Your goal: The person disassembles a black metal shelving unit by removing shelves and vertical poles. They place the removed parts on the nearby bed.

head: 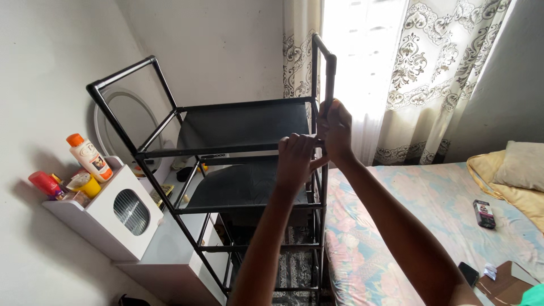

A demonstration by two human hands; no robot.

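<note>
Hands, left hand (296, 160) and right hand (334, 129), grip the black rack (238, 148) between white cabinet (122, 218) and bed (430, 226).

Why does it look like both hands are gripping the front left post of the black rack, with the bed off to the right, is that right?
Not quite. In the head view, the left hand and the right hand are at the upright post on the right side of the black rack, next to the curtain, not the front left one. The bed is indeed off to the right.
</note>
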